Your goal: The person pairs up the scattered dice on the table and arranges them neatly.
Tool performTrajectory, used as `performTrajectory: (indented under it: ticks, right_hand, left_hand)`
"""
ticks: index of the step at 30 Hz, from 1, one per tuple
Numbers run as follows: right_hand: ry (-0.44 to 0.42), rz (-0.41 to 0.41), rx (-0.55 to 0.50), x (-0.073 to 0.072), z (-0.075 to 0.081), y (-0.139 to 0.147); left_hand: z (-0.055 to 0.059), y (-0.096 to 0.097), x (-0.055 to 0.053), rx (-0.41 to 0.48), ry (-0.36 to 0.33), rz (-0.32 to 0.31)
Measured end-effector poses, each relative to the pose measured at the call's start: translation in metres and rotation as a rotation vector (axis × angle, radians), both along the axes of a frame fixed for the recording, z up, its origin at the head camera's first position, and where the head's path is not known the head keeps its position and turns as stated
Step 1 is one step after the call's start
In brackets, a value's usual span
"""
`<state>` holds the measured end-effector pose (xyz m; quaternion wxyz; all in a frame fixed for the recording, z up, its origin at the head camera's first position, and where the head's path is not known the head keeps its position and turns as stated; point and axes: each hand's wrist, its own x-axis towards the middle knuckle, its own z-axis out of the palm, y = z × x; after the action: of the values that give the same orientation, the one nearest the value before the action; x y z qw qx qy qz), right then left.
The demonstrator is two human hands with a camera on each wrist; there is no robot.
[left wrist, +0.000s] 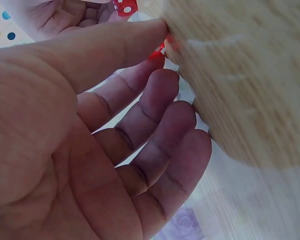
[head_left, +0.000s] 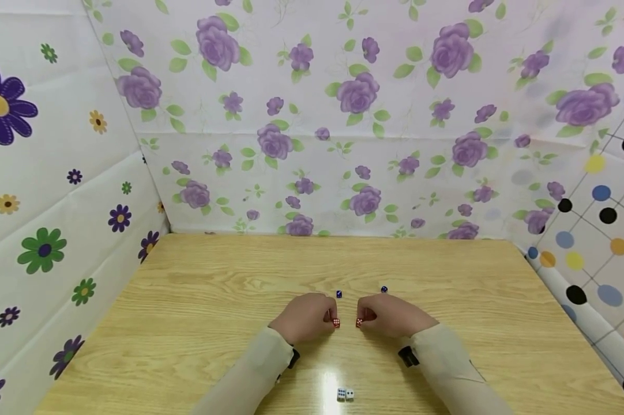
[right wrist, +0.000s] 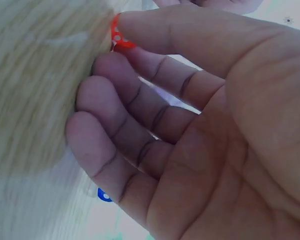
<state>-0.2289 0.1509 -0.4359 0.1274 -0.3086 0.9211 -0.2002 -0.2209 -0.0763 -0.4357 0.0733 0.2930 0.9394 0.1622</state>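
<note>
My left hand pinches a red die between thumb and index finger, low over the wooden table. Facing it, my right hand pinches a second red die the same way, with a small gap between the two dice. In the left wrist view most of the left red die is covered by the thumb and index fingertip. White dots show on the right red die beside the thumb tip in the right wrist view. The other fingers of both hands curve loosely, their tips by the tabletop.
Two blue dice lie beyond the hands, one near the left fingers and one behind the right hand. Two white dice sit side by side at the near edge. Flowered cloth stands behind the wooden table.
</note>
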Motion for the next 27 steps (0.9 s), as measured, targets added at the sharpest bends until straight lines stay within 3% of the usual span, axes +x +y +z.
performTrajectory:
  ticks: [12, 27]
  right_hand:
    - [-0.052, -0.043, 0.018, 0.0026, 0.0047, -0.0030]
    - [-0.030, 0.036, -0.013, 0.0038, 0.0029, -0.0052]
  left_hand:
    - [0.0006, -0.0019, -0.0012, 0.036, -0.048, 0.024]
    - [-0.0016, 0.0019, 0.0006, 0.025, -0.021, -0.008]
